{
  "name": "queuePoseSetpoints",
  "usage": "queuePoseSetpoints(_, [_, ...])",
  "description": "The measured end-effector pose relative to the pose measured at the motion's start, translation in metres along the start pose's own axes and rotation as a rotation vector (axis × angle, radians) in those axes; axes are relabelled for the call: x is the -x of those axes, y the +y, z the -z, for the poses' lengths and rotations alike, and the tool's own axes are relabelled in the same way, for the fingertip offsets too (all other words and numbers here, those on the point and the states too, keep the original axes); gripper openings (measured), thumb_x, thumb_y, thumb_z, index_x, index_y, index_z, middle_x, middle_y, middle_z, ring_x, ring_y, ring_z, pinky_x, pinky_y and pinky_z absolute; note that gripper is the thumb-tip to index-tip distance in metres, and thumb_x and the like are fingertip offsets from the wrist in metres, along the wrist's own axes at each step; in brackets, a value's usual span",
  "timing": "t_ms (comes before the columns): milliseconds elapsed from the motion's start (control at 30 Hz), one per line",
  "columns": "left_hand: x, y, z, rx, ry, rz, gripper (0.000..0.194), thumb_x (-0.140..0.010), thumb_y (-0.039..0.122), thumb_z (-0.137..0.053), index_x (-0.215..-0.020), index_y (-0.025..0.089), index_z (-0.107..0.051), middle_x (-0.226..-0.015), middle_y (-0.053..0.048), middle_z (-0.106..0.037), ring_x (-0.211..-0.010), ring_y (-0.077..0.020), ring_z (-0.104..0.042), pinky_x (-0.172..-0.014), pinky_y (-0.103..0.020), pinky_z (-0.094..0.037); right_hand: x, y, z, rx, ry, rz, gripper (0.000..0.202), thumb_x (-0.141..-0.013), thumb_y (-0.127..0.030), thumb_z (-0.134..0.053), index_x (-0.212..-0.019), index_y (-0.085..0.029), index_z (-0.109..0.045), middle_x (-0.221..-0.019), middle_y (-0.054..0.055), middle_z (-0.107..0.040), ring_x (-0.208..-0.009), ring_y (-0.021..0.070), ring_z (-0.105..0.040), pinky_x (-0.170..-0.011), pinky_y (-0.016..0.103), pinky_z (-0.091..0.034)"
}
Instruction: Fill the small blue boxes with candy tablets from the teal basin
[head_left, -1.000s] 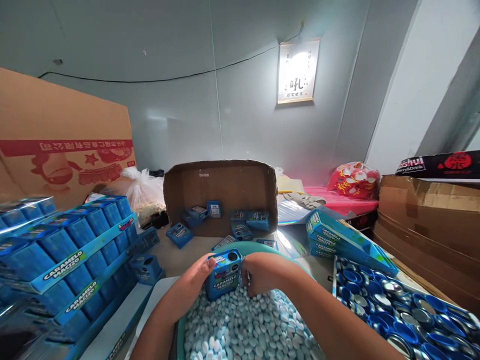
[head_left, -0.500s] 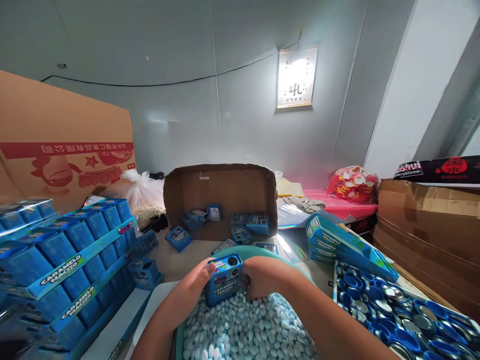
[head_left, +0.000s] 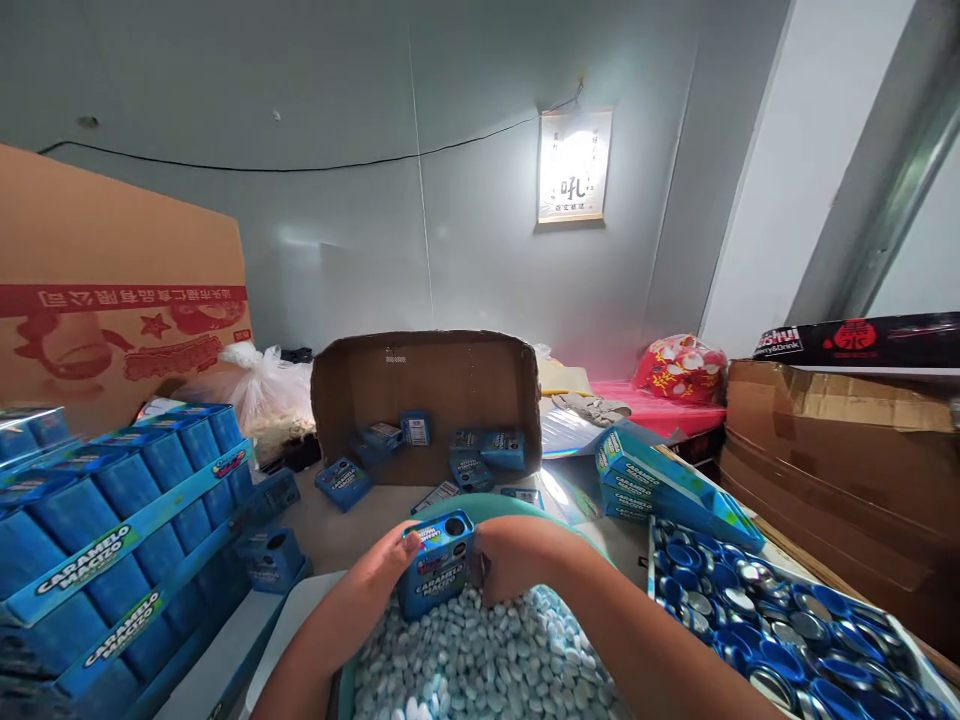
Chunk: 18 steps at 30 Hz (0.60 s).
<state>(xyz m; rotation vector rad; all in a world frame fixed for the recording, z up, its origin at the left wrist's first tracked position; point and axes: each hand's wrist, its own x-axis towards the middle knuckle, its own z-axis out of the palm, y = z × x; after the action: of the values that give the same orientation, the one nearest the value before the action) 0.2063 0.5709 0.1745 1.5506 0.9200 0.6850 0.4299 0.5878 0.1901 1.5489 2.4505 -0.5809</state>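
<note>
Right hand [head_left: 502, 562] with fingertips out of sight (grip unclear).

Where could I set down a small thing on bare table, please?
Bare tabletop shows between the blue boxes on the left and the green basin; a narrower strip separates basin from lid tray. Crowded: the brown carton's mouth and inside the tray.

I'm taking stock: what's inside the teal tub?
Small pale pieces fill what shows of the tub. They cover its bottom from sight; the blue container and right hand hide some.
</note>
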Motion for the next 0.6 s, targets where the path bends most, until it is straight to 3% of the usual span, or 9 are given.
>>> queuePoseSetpoints(200, [-0.0031, -0.0044, 0.0022, -0.017, -0.019, -0.058, 0.064, -0.097, 0.067, -0.041, -0.134, 0.019, -0.059, -0.132, -0.008, -0.064, -0.118, -0.0276, -0.059, -0.105, -0.036, -0.045, -0.0002, -0.0009, -0.0002, 0.014, -0.045, -0.002, 0.031, -0.068, -0.028, -0.074, -0.098, -0.028, -0.080, -0.076, -0.003, -0.068, -0.060, 0.0156, -0.054, -0.051, 0.024, -0.038])
queuePoseSetpoints(400, [-0.0015, -0.0078, 0.0025, -0.005, -0.002, -0.067, 0.062, -0.098, 0.065, -0.040, -0.135, 0.018, -0.057, -0.131, -0.008, -0.064, -0.117, -0.0268, -0.058, -0.103, -0.037, -0.045, -0.0003, 0.0013, -0.0022, -0.014, -0.036, -0.010, 0.030, -0.060, -0.042, -0.082, -0.088, -0.030, -0.081, -0.073, -0.004, -0.070, -0.061, 0.0171, -0.059, -0.051, 0.025, -0.039])
queuePoseSetpoints(600, [-0.0037, -0.0102, 0.0034, 0.008, -0.018, -0.059, 0.062, -0.099, 0.064, -0.039, -0.137, 0.018, -0.056, -0.133, -0.009, -0.063, -0.119, -0.0267, -0.057, -0.104, -0.037, -0.045, 0.0040, -0.0030, -0.0023, -0.029, -0.016, 0.014, 0.023, -0.063, -0.036, -0.080, -0.085, -0.029, -0.082, -0.072, -0.004, -0.071, -0.059, 0.0160, -0.058, -0.049, 0.024, -0.037])
